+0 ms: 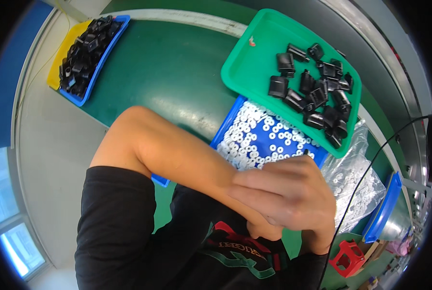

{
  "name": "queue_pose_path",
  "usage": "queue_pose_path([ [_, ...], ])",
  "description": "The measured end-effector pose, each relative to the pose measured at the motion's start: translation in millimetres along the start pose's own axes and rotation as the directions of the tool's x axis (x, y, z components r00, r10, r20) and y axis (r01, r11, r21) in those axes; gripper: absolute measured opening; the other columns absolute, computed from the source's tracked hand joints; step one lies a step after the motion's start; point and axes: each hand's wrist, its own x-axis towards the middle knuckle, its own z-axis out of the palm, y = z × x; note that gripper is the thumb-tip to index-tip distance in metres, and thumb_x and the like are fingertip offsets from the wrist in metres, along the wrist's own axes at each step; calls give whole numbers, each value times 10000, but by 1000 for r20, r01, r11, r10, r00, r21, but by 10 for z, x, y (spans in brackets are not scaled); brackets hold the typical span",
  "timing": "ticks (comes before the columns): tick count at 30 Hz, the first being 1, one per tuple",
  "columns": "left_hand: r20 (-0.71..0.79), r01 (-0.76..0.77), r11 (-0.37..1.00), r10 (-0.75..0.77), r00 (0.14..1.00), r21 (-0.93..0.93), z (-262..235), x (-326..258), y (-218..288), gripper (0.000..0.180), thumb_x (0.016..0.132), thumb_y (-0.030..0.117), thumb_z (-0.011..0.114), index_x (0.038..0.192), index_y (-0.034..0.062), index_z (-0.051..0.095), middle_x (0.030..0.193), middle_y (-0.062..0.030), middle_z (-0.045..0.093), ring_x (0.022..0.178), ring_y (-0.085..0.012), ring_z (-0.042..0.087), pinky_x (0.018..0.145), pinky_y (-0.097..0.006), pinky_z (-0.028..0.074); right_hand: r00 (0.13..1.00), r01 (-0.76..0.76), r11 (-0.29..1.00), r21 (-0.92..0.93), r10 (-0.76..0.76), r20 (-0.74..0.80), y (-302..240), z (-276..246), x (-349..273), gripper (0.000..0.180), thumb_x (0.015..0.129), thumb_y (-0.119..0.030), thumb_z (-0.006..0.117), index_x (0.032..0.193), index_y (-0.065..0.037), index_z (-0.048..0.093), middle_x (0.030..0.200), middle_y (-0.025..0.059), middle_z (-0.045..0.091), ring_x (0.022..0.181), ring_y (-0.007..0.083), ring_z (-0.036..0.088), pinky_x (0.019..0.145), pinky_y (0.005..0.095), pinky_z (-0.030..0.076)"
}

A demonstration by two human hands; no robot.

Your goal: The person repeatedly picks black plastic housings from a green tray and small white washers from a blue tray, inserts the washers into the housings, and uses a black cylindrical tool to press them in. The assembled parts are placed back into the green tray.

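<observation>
My right hand [293,193] is curled, its fingers bent toward the left, in front of my body. It crosses over the end of my left arm. A small dark tip [306,152] shows at the upper edge of the hands; what it belongs to is hidden. My left hand [264,229] lies mostly behind the right one, and its fingers cannot be made out. Just beyond the hands is a blue tray [268,140] of small white rings [240,140]. Overlapping its far side, a green tray [254,63] carries several black plastic housings [307,82].
At the far left, a blue bin [110,53] and a yellow bin [56,67] hold black parts [83,60]. A clear bag of white rings [358,179] lies right of the hands, near a hanging black cable [370,166]. Another blue tray [385,208] and a red stool [347,258] are further right.
</observation>
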Motion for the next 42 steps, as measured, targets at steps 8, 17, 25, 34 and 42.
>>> queue_pose_path([
  [8,47,-51,987,45,998,150,-9,411,156,242,830,230,680,949,19,675,879,-164,658,792,-357,640,714,-469,512,996,17,996,-84,-24,-88,131,279,220,303,629,-65,670,931,-44,676,926,30,649,621,192,616,469,303,479],
  [17,-102,-127,932,98,990,-340,-71,-143,95,327,845,248,710,1065,23,620,1073,-164,614,1007,-324,605,835,-436,491,953,-199,975,100,216,-214,188,-180,-259,215,691,-12,730,901,-57,718,886,59,681,714,182,675,522,268,493],
  [25,-822,-195,858,-353,447,-474,-597,-1294,-72,460,692,40,862,1095,4,643,1063,-83,623,994,-197,617,831,-337,516,672,-173,924,342,365,-645,508,-273,-681,193,741,88,720,911,-4,721,929,121,695,594,49,536,472,179,364],
  [34,-948,-210,927,-285,142,-310,-544,-1488,-339,510,663,251,902,1015,-10,641,1035,-133,618,879,-163,567,741,-293,463,662,-20,935,354,278,-696,536,-233,-701,199,706,78,750,898,29,731,928,178,698,574,62,531,453,173,327],
  [42,-940,-769,575,-327,95,-278,-259,-1227,-517,558,717,256,876,1101,62,521,1067,-166,604,983,-254,614,824,-373,499,718,-17,938,347,254,-648,474,-128,-667,219,706,65,762,917,15,730,937,166,697,669,120,612,449,204,384],
])
